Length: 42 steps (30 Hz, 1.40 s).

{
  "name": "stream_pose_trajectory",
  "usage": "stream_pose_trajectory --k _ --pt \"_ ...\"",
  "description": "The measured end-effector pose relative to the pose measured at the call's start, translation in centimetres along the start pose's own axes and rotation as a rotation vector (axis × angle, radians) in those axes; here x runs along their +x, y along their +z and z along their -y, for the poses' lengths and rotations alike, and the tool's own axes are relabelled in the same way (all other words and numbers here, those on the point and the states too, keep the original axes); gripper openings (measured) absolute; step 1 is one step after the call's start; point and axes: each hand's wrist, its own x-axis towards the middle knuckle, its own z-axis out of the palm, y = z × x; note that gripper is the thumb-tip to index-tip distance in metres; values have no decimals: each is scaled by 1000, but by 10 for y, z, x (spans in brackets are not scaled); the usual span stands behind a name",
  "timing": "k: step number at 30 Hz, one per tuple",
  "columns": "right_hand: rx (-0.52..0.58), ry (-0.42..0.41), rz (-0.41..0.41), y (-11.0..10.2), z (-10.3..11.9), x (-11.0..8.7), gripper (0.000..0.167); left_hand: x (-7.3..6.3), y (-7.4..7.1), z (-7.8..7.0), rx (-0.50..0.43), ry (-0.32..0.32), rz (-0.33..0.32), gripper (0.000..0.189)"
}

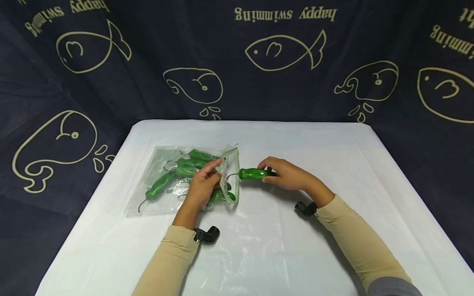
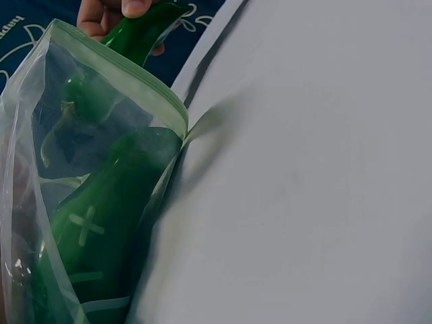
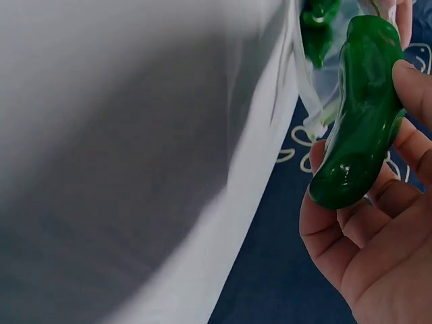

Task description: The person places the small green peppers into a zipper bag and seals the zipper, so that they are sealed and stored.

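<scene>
My right hand [image 1: 286, 174] grips a green pepper [image 1: 253, 174] by its blunt end, and the thin curved stem points left at the mouth of a clear zip bag [image 1: 138, 185]. The right wrist view shows this same pepper [image 3: 368, 115] held between thumb and fingers. With my left hand [image 1: 203, 185] I hold the bag near its open, green-edged mouth. Several green peppers [image 1: 159, 186] lie inside the bag, some partly hidden by my left hand. Close up in the left wrist view, one bagged pepper [image 2: 101, 229] sits behind the green zip strip [image 2: 128, 71].
A white cloth covers the table [image 1: 259, 255]. Behind it hangs a dark blue curtain [image 1: 281, 94] printed with fish and whales. A black wrist camera [image 1: 207, 235] sits on the left wrist, and another camera [image 1: 305, 208] on the right.
</scene>
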Motion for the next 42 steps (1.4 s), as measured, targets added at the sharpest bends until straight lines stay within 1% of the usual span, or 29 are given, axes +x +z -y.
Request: stream_pose_trajectory --k 5,10,12,16,23,28,34,42 --pt "1 -12 26 9 3 2 32 -1 0 0 6 -6 -6 49" --pt "9 -12 47 16 5 3 31 -1 0 -1 -20 -3 -4 51" --pt "5 -19 60 18 7 3 31 -1 1 -1 -38 0 0 51" --pt "-21 -29 82 20 10 5 30 0 1 -1 -40 -3 2 50" --pt "-35 -44 81 23 11 9 29 0 1 -2 -8 0 8 50" --pt "-38 -49 99 26 12 13 27 1 1 -1 8 3 -3 50" --pt "-56 -34 115 29 14 18 27 0 2 -2 0 -1 -8 49" --pt "-61 -44 109 33 19 24 28 1 2 -2 -6 -2 -3 50"
